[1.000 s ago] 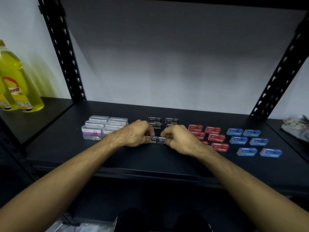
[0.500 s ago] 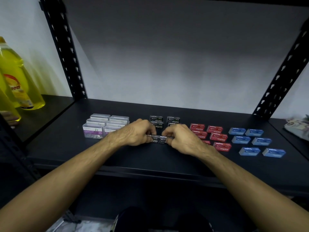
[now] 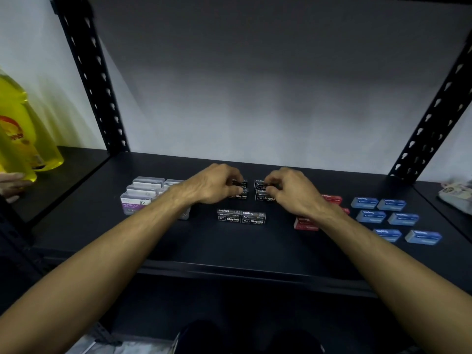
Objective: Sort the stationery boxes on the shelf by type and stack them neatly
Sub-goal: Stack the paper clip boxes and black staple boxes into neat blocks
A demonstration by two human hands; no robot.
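On the black shelf (image 3: 229,251), a pair of black staple boxes (image 3: 241,217) lies side by side at the front centre, untouched. Behind them stand more black staple boxes in two short columns. My left hand (image 3: 213,186) curls its fingers on the left rear black box (image 3: 240,194). My right hand (image 3: 291,192) pinches the right rear black box (image 3: 263,185). Clear paper clip boxes (image 3: 143,198) are grouped at the left, partly behind my left forearm. Red staple boxes (image 3: 305,224) sit right of centre, partly hidden by my right wrist. Several blue boxes (image 3: 383,216) lie in pairs at the far right.
Black perforated uprights (image 3: 97,93) stand at both back corners. Yellow bottles (image 3: 23,139) fill the bay to the left, with another person's hand (image 3: 10,186) beside them. A pale packet (image 3: 457,194) lies at the far right. The shelf's front edge runs below my forearms.
Both hands let go of the front pair of black boxes and moved back to the rear black boxes. The camera has come closer to the shelf.
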